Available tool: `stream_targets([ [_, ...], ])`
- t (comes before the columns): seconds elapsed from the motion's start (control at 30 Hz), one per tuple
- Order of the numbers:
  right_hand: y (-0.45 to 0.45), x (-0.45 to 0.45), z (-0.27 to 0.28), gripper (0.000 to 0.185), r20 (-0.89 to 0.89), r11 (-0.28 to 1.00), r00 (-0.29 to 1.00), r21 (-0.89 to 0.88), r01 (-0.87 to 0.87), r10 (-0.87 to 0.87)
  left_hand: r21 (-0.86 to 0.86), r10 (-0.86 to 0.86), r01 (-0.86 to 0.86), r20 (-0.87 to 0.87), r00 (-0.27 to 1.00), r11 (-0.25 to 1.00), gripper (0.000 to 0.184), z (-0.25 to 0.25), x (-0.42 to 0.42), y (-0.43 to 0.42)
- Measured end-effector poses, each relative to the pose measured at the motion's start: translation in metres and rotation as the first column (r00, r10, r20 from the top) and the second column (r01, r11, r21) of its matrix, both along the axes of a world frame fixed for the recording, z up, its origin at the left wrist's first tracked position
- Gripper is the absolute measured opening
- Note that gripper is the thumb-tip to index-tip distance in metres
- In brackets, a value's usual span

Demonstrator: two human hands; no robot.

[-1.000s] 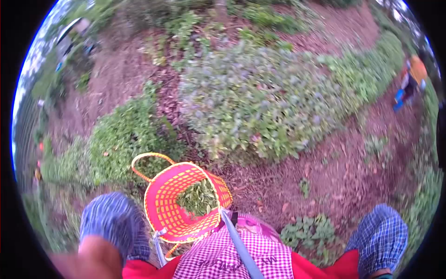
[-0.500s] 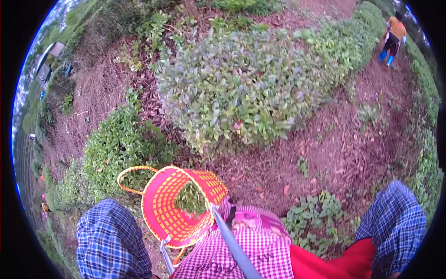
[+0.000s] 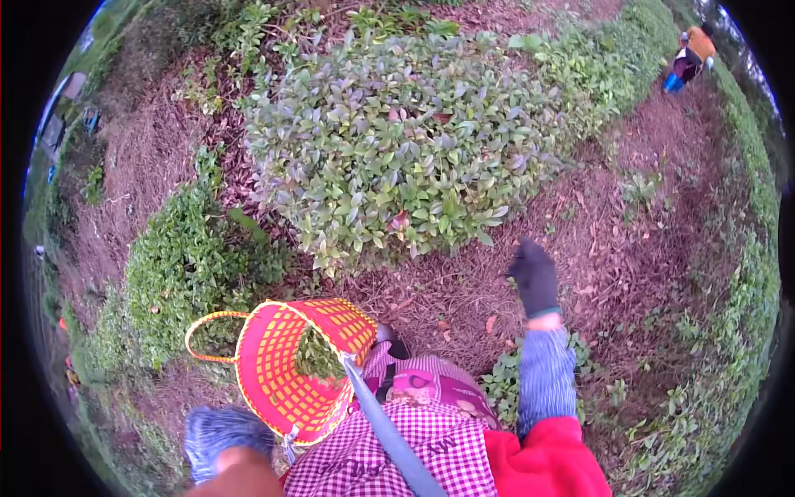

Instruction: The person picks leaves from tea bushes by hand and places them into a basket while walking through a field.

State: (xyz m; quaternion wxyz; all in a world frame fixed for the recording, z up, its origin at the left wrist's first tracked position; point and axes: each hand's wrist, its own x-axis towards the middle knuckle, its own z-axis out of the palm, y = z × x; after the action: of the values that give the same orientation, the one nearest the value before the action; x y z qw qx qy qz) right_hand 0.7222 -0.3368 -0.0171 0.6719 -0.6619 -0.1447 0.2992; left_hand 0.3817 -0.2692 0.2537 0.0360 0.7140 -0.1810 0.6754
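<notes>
My right hand (image 3: 532, 277), in a dark glove, reaches forward over the ground, just right of the leafy bush's near edge. Its fingers are slightly bent and apart, and nothing shows in them. My left sleeve (image 3: 225, 435) and some bare skin show at the bottom left; the left hand itself is outside the frame. A red and yellow woven basket (image 3: 269, 364) hangs tilted at my left side from a grey-blue strap (image 3: 389, 435). Green leaves (image 3: 319, 356) lie inside it. The broad bush (image 3: 406, 149) stands in front of me.
A smaller green bush (image 3: 178, 265) grows left, beyond the basket. Dry litter and soil (image 3: 638, 257) cover the ground at right, with low weeds (image 3: 687, 439) nearer. Another person (image 3: 696, 50) bends beside the far hedge at the upper right.
My right forearm has extended forward, bringing the gloved hand into view. My left arm has shifted down and inward. The bush and basket appear farther left; the other person now bends over.
</notes>
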Motion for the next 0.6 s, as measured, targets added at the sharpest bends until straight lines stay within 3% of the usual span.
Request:
stream_targets([
  [0.03,0.016,0.012,-0.043,0.035,-0.241,0.996,0.967,0.010,0.094,-0.089,-0.186,-0.019,-0.028,-0.243,0.970,0.982,0.047,-0.018,-0.001,0.002],
  [0.07,0.027,0.013,-0.051,0.040,-0.215,0.997,0.976,0.052,0.055,-0.043,-0.231,0.169,-0.174,-0.044,0.985,0.957,0.020,-0.052,0.015,0.013],
  [0.1,0.035,0.015,-0.056,0.040,-0.207,0.998,0.977,0.040,0.052,-0.043,-0.177,0.088,-0.196,-0.487,0.869,0.964,0.017,-0.062,0.007,0.029],
  [0.13,0.048,0.018,-0.055,0.038,-0.212,0.996,0.974,0.056,-0.074,0.085,-0.117,0.009,-0.186,-0.824,0.566,0.976,0.024,-0.069,0.005,0.049],
  [0.17,0.062,0.020,-0.052,0.036,-0.215,0.977,0.954,0.073,-0.198,0.210,-0.282,-0.129,-0.240,-0.854,0.505,0.929,0.027,-0.098,0.014,0.064],
  [0.2,0.074,0.018,-0.046,0.036,-0.211,0.979,0.956,0.062,-0.197,0.205,-0.365,-0.185,-0.316,-0.859,0.478,0.876,0.025,-0.128,0.016,0.076],
  [0.27,0.087,0.013,-0.032,0.034,-0.071,0.961,0.970,-0.135,-0.240,0.233,-0.501,-0.354,-0.454,-0.858,0.373,0.737,0.023,-0.180,0.006,0.095],
  [0.3,0.092,0.017,-0.043,0.034,-0.064,0.961,0.971,-0.141,-0.238,0.231,-0.520,-0.404,-0.522,-0.854,0.328,0.676,0.024,-0.200,0.003,0.101],
  [0.37,0.101,0.021,-0.080,0.023,0.082,0.963,0.973,-0.182,-0.197,0.214,-0.500,-0.415,-0.530,-0.866,0.279,0.685,0.024,-0.244,-0.008,0.107],
  [0.43,0.096,0.014,-0.082,0.022,0.007,0.967,0.980,-0.159,-0.197,0.201,-0.429,-0.376,-0.491,-0.903,0.208,0.758,0.027,-0.262,-0.012,0.099],
  [0.5,0.085,0.016,-0.102,0.024,0.253,0.990,0.959,-0.094,-0.103,0.124,-0.442,-0.413,-0.524,-0.893,0.180,0.728,0.029,-0.271,-0.005,0.082],
  [0.53,0.076,0.036,-0.151,0.023,0.390,0.951,0.890,-0.283,-0.127,0.235,-0.413,-0.375,-0.527,-0.909,0.184,0.743,0.029,-0.276,0.001,0.072],
  [0.57,0.077,0.032,-0.133,0.023,0.401,0.950,0.880,-0.271,-0.153,0.256,-0.385,-0.342,-0.543,-0.922,0.184,0.746,0.029,-0.279,0.009,0.063],
  [0.6,0.070,0.024,-0.117,0.021,0.002,0.984,0.989,-0.104,-0.145,0.146,-0.377,-0.332,-0.548,-0.925,0.185,0.747,0.029,-0.283,0.018,0.052],
])
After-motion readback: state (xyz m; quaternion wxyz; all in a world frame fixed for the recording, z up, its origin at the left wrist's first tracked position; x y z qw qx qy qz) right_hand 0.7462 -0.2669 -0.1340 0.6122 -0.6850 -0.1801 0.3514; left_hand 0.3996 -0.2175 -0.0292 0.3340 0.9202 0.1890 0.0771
